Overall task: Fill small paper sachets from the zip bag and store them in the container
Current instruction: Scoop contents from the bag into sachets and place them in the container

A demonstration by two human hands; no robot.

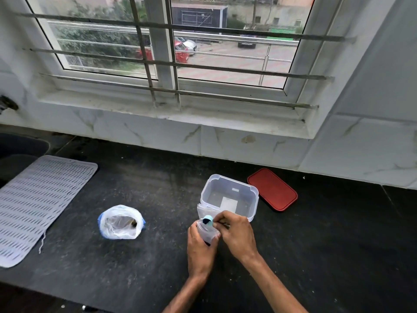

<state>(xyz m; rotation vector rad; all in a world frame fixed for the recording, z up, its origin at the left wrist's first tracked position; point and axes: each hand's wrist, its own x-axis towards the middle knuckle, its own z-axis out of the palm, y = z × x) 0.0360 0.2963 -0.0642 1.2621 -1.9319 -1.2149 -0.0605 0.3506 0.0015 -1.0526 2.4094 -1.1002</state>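
Observation:
My left hand (199, 247) grips a small translucent paper sachet (206, 232) upright on the black counter, dark contents showing near its bottom. My right hand (237, 233) pinches a small light-blue scoop (208, 220) holding dark material, tipped at the sachet's mouth. Just behind stands the clear plastic container (253, 195), open, with a white sachet lying flat on its floor. Several empty sachets (202, 210) lean against the container's front left wall. The zip bag (120, 222) sits open to the left with brown contents inside.
A red container lid (272, 189) lies flat behind and right of the container. A pale ribbed drying mat (36, 204) covers the left counter beside a dark sink (20, 147). A tiled wall and barred window run along the back.

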